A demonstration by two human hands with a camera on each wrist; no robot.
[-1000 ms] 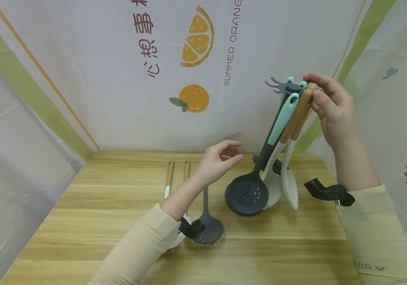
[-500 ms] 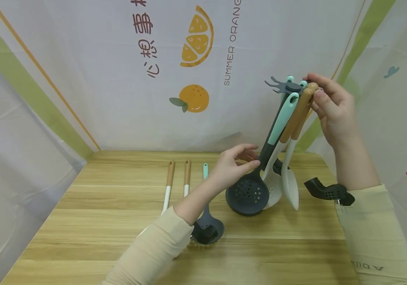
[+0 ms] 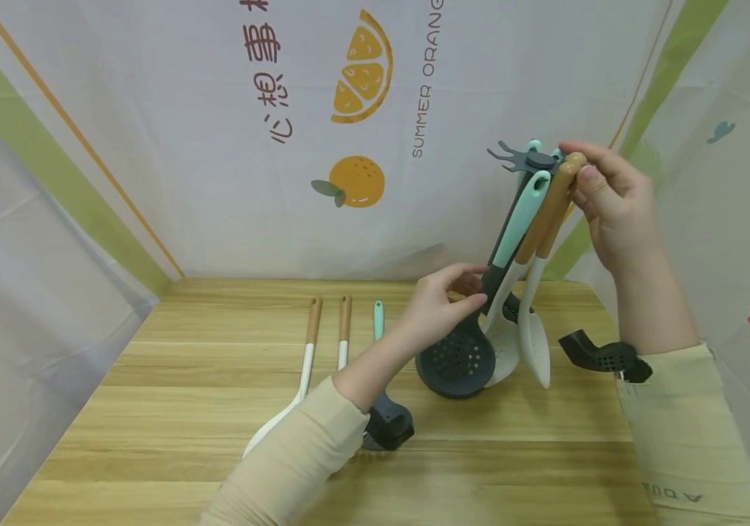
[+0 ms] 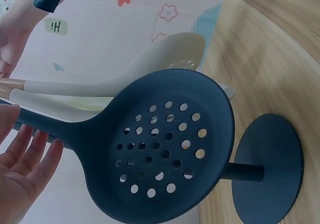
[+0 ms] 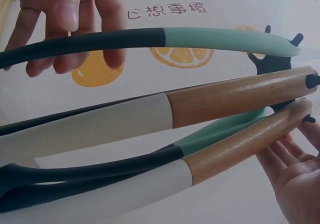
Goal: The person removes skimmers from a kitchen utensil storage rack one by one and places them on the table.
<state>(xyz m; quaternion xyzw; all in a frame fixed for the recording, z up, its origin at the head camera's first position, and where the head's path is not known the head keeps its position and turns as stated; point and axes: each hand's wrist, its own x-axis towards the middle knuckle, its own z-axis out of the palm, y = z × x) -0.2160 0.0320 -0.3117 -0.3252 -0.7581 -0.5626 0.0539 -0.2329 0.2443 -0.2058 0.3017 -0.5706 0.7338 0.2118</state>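
My right hand (image 3: 614, 197) holds the top of a utensil stand (image 3: 513, 157) beside the ends of the wooden handles. Its dark prongs carry several hanging kitchen utensils, and its round base (image 4: 270, 164) rests on the table. Nearest my left hand (image 3: 443, 299) is a dark slotted skimmer (image 4: 155, 144) with a mint-green handle (image 3: 519, 226). The left fingers (image 5: 112, 14) lie behind its shaft, rather straight, with the thumb on the other side; firm contact cannot be made out. Behind the skimmer hang white-headed utensils with wooden handles, among them a white spoon (image 3: 535, 351).
On the wooden table (image 3: 151, 394) left of the stand lie a white-headed utensil (image 3: 309, 358) with a wooden handle, a second wooden-handled one (image 3: 345, 321), and a dark slotted utensil with a mint handle (image 3: 379, 318). My left arm partly covers them. A printed curtain (image 3: 217, 204) hangs behind.
My left hand has moved right to the skimmer's shaft, uncovering more of the utensils on the table. The right hand and the stand have stayed almost still.
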